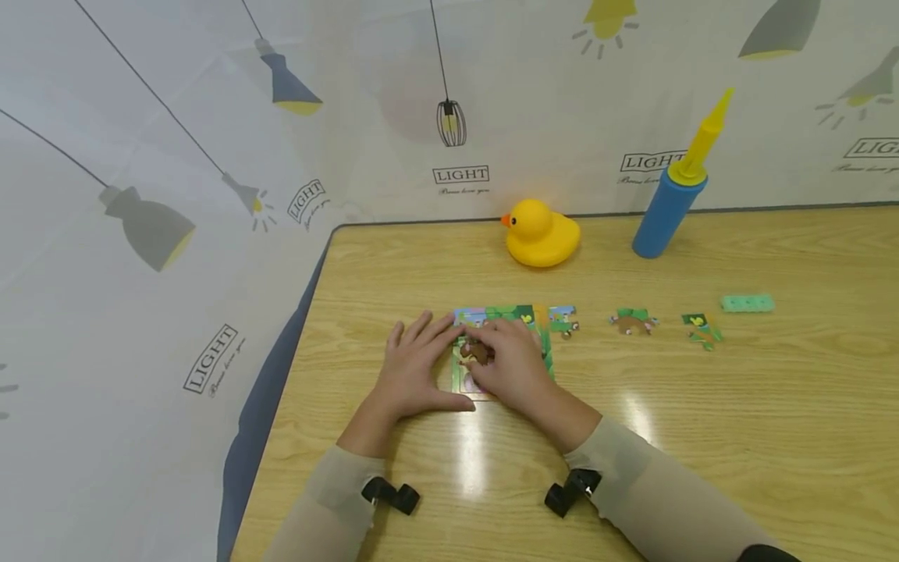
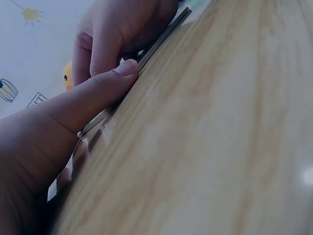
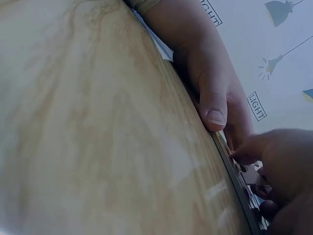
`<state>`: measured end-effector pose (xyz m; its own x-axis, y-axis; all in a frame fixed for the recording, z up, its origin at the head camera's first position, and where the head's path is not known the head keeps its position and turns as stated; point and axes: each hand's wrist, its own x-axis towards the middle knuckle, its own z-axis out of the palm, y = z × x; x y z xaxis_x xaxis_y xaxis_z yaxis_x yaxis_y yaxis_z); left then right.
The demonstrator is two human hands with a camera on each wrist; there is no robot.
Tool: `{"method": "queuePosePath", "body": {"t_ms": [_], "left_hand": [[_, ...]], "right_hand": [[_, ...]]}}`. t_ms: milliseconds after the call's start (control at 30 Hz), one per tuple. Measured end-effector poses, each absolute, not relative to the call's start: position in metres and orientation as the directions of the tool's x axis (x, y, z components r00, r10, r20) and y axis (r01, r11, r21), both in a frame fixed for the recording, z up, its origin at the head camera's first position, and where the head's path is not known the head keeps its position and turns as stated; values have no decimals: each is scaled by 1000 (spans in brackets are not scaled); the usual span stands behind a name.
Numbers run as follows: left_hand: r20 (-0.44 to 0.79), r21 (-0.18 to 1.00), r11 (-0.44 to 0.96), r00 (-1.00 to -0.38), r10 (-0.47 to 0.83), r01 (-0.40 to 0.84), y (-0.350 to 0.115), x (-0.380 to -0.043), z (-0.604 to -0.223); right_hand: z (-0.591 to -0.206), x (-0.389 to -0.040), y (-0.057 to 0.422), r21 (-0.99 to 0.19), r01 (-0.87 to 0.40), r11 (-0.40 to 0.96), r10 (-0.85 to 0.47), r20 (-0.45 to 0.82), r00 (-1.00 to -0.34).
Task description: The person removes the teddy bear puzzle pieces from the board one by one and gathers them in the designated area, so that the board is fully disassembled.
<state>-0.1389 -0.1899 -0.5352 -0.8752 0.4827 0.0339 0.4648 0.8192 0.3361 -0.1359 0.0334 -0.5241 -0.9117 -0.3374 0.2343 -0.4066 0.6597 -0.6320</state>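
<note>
A colorful jigsaw puzzle board [image 1: 545,312] lies flat on the table, partly hidden under the hands. Over its left half my right hand [image 1: 516,363] curls its thumb and index finger about a brown puzzle piece [image 1: 476,351], pinching it close over the board. My left hand [image 1: 419,371] is spread along the board's left side, its index fingertip at the upper left corner and its thumb by the bottom edge. In the left wrist view the thumb [image 2: 100,93] lies straight along the board's edge. Behind it appear the right hand's bent fingers [image 2: 110,36].
Three loose puzzle pieces lie right of the board: one beside its edge [image 1: 563,321], a brown one [image 1: 634,321] and a green-orange one [image 1: 701,331]. Farther off are a mint toy brick [image 1: 747,303], a yellow rubber duck [image 1: 542,234] and an upright blue hand pump [image 1: 669,215] near the curtain.
</note>
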Motion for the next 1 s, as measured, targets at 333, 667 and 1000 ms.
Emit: {"method": "queuePosePath", "body": {"t_ms": [333, 667, 1000], "left_hand": [[19, 340, 820, -875, 484, 461, -189, -138, -534], [16, 340, 824, -879, 477, 453, -190, -138, -534], [26, 343, 821, -879, 477, 456, -191, -139, -536]], "right_hand": [[-522, -136, 42, -617, -459, 639, -429, 210, -879], [-523, -137, 40, -542, -525, 656, -490, 223, -843], [-530, -129, 51, -431, -629, 647, -499, 384, -777]]}}
